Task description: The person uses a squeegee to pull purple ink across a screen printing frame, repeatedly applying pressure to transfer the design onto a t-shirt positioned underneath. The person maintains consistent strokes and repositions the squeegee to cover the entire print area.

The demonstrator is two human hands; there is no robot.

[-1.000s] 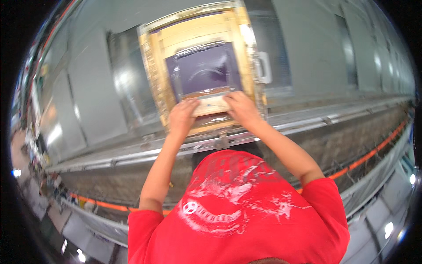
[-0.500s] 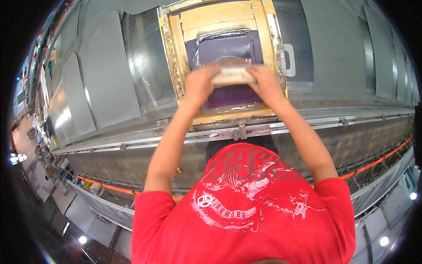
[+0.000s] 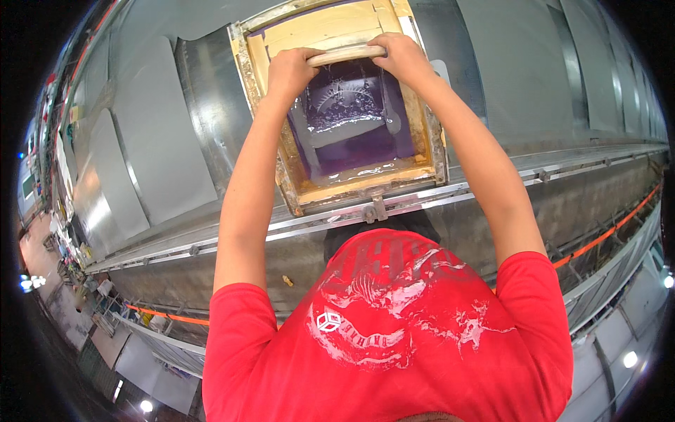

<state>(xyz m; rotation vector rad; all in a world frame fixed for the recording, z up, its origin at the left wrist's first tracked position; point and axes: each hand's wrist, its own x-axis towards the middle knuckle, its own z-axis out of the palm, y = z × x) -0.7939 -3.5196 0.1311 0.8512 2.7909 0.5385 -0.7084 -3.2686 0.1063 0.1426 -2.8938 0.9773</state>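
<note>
A wooden-framed printing screen lies on the long table in front of me. Its purple mesh carries a curved, spiky design, with glossy ink smeared around it. Across the far part of the mesh lies a pale squeegee, gripped at both ends. My left hand is closed on its left end, my right hand on its right end. Both arms stretch forward over the near side of the frame. The squeegee's blade edge is hidden under the handle.
A metal rail runs along the table's near edge, with a bracket at the screen's near side. Grey sheets cover the table to the left and right. A white handle sits beside the frame's right side. An orange strip runs lower down.
Both hands have moved away from me with the squeegee, from mid-screen to its far part. More of the near mesh now shows, with grey ink streaks and a glossy ink line across it.
</note>
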